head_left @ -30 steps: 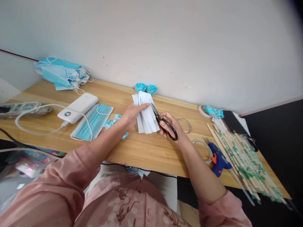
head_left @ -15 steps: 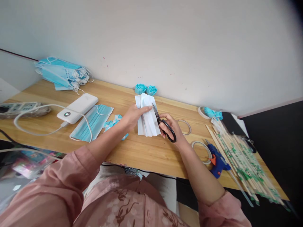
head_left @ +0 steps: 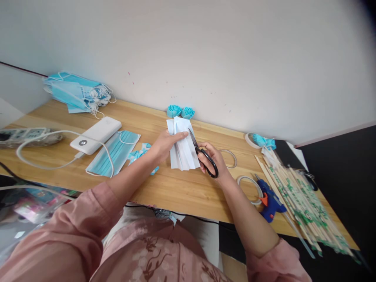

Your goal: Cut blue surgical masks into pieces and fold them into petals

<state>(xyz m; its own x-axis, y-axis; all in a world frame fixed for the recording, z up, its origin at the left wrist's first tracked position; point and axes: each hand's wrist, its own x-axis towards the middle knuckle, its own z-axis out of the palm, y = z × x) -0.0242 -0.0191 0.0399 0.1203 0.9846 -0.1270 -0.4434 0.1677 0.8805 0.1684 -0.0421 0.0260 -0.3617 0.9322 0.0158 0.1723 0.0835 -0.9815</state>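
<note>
A white pleated sheet of mask fabric is pinched in my left hand, the thumb lying across its upper part. My right hand grips black-handled scissors, whose blades point up and left at the sheet's right edge. How far the blades are parted is hard to make out. Just behind the sheet sit two blue rosettes against the wall. Left of my left wrist lie blue-and-white fabric scraps, partly covered by my forearm.
On the left are a blue face mask, a white power bank with its cable, a power strip and a mask pile. To the right lie tape rolls, a blue glue gun and wrapped wooden sticks.
Almost nothing differs. Both hands, the sheet and the scissors keep nearly the same place, with only a slight shift of the view.
</note>
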